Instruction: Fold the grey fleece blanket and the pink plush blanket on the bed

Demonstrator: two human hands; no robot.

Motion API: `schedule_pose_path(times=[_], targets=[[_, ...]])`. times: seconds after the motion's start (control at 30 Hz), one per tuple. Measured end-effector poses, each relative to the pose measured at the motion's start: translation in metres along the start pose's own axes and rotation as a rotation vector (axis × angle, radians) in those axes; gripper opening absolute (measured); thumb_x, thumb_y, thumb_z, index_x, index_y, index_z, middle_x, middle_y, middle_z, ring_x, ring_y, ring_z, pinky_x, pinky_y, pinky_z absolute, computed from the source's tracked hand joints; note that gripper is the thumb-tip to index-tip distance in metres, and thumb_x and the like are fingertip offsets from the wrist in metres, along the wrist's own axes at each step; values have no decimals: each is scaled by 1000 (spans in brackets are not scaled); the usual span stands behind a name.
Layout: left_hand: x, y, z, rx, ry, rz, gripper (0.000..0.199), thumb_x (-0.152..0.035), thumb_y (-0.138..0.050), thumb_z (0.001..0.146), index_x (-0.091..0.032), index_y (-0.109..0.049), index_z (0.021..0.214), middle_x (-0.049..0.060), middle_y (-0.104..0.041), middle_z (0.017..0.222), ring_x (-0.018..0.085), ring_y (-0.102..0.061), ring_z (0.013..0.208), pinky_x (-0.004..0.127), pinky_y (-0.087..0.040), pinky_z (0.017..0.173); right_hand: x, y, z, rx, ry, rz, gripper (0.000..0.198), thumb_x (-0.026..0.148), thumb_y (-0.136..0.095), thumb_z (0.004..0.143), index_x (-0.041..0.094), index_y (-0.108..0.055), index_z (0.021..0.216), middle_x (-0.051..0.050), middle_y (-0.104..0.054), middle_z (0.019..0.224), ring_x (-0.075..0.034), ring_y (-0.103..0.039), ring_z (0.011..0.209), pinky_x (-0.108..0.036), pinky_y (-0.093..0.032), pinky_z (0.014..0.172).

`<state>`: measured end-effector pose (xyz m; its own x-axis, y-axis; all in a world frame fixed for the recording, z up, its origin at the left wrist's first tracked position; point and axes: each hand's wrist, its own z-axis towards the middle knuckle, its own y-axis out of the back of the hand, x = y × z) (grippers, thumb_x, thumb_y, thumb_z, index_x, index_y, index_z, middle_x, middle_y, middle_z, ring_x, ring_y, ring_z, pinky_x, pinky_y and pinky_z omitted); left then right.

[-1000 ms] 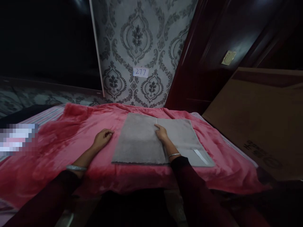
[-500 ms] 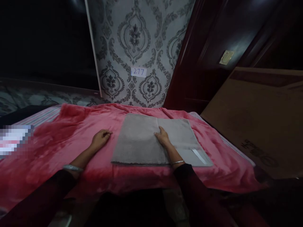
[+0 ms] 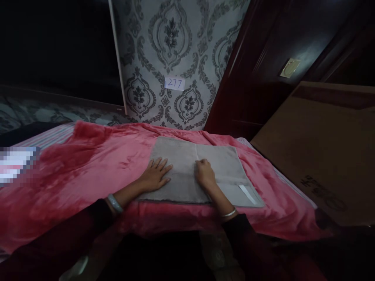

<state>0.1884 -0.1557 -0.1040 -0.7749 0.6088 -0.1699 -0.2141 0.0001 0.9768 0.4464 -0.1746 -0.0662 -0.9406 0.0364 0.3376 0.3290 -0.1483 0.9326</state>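
Pink blanket [image 3: 99, 171]: grey cloth [image 3: 182, 177], long axis L-R; L hand [image 3: 153, 176] splayed, R hand [image 3: 206, 174] curled, grip unclear.

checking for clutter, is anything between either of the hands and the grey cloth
Nothing visible stands in the way: the left hand lies spread on the grey cloth, and the right hand, fingers curled, appears to touch it near the middle.
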Motion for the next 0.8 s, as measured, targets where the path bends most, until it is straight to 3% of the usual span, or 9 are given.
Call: schedule_pose_path(times=[0.07,0.17,0.23,0.3,0.47,0.67,0.8], targets=[[4,4,1,2,1,-19,68,-60,-45,96,-27,-44,157,13,-30,168,42,-21,155,65,-17,121,17,-2,-4,-33,123,-46,52,22,-53,96,17,-54,147,-18,-46,157,-31,-44,143,-43,-37,115],[9,12,14,-39,-1,-104,60,-49,-36,101,-23,-48,154,14,-41,162,35,-33,152,60,-25,121,38,-17,-13,48,267,-64,61,40,-52,100,17,-43,156,-16,-31,167,-34,-27,153,-53,-24,122],[12,16,31,-65,-43,-172,57,-44,-28,104,-22,-49,153,12,-46,160,28,-37,151,53,-25,123,45,-30,-19,108,305,-72,65,48,-47,101,19,-37,159,-14,-25,169,-35,-19,156,-59,-18,123],[14,16,54,-10,-104,-195,58,-46,-28,105,-23,-47,154,11,-44,161,25,-34,152,50,-21,125,45,-39,-25,122,316,-73,67,51,-44,102,19,-34,160,-14,-22,170,-35,-15,157,-60,-15,123],[19,10,124,234,-207,-114,60,-49,-27,104,-28,-37,159,8,-28,169,25,-19,158,56,-9,125,42,-42,-26,107,302,-62,68,51,-42,102,16,-36,160,-16,-24,168,-35,-15,157,-59,-15,124],[25,4,183,257,-238,-44,63,-56,-27,103,-33,-30,162,5,-24,171,27,-13,159,56,-4,125,43,-41,-27,99,281,-15,65,51,-45,101,21,-38,159,-13,-23,169,-34,-17,157,-59,-15,124],[25,1,214,254,-200,-20,65,-58,-34,101,-33,-33,161,5,-25,170,32,-16,158,60,-4,124,42,-40,-29,111,268,15,65,50,-46,101,22,-37,160,-13,-24,169,-34,-16,157,-59,-15,124]])
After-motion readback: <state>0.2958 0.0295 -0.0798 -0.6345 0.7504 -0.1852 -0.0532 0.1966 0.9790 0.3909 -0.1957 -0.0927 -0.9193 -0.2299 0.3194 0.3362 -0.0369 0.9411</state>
